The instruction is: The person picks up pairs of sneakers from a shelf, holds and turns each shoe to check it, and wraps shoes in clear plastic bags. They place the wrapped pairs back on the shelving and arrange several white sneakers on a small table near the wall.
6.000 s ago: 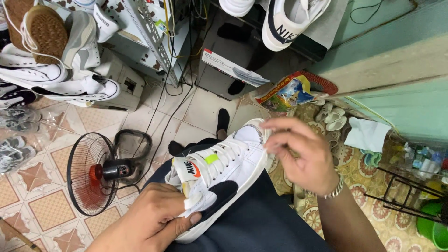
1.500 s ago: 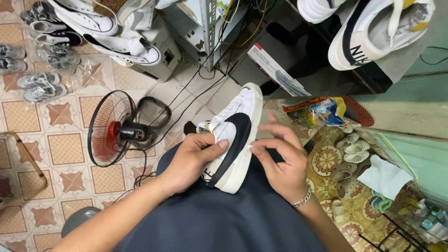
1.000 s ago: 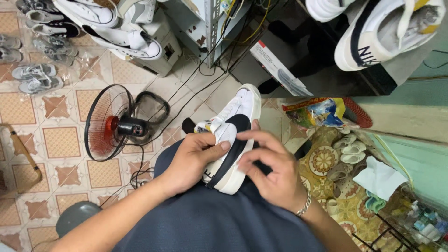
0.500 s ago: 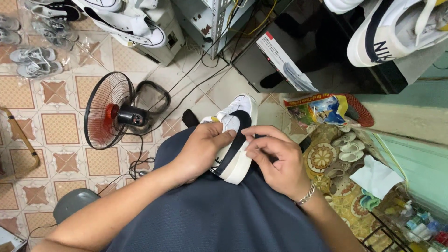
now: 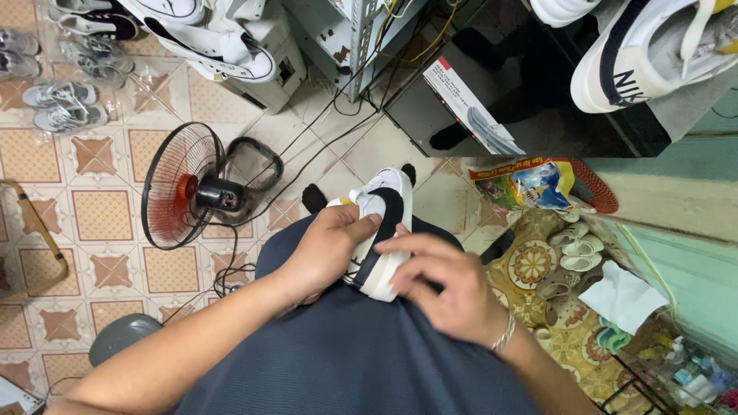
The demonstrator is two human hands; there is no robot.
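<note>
A white sneaker with a black side stripe (image 5: 387, 219) lies on my lap, its toe pointing away from me. My left hand (image 5: 327, 250) grips its left side, thumb laid over the tongue area. Over the heel end rests my right hand (image 5: 446, 284), a silver bracelet on its wrist, with fingers touching the sole edge. My dark blue shirt (image 5: 361, 353) fills the lower part of the view, and the shoe's laces are hidden under my hands.
A small floor fan (image 5: 188, 188) with a red hub stands on the tiled floor at left, cables running from it. Several sneakers (image 5: 215, 38) lie at the top left; a large white shoe (image 5: 646, 54) sits top right. A patterned mat (image 5: 553, 269) with small sandals is at right.
Six seconds ago the sneaker sat higher with its laces showing. Since then it has come down onto my lap, both hands have closed over it, and the view has tilted downward.
</note>
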